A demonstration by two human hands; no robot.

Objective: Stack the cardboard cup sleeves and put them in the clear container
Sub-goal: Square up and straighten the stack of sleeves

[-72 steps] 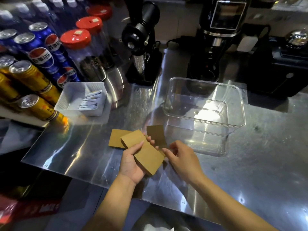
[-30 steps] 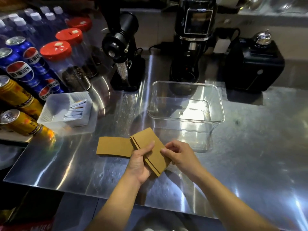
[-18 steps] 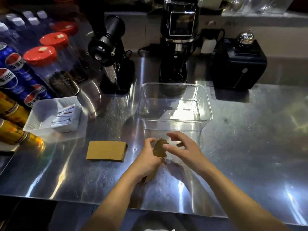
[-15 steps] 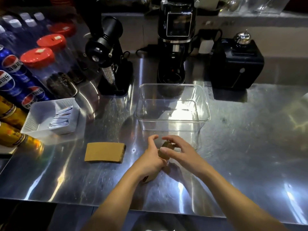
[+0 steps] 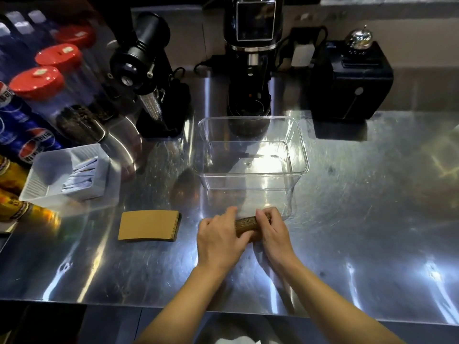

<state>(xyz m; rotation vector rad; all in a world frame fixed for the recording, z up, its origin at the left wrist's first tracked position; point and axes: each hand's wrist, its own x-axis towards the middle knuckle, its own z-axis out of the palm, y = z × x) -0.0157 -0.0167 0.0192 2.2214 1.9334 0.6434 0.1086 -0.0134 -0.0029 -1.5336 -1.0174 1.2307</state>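
Note:
A stack of brown cardboard cup sleeves (image 5: 246,224) stands on its edge on the steel counter, pinched between both hands. My left hand (image 5: 219,240) grips its left end and my right hand (image 5: 274,233) grips its right end. Only the stack's top edge shows between my fingers. Just beyond it sits the clear container (image 5: 250,151), with nothing inside. Another pile of brown sleeves (image 5: 149,225) lies flat on the counter to the left of my hands.
A white tray (image 5: 49,180) with blue sachets sits at the left, with soda cans and red-lidded jars behind it. A black grinder (image 5: 151,75), a coffee machine (image 5: 250,55) and a black box (image 5: 350,78) line the back. The counter's front edge (image 5: 223,306) runs below my wrists.
The sleeves in my hands went from lying fanned and flat to standing squared on edge in front of the container. The flat pile on the left stayed put.

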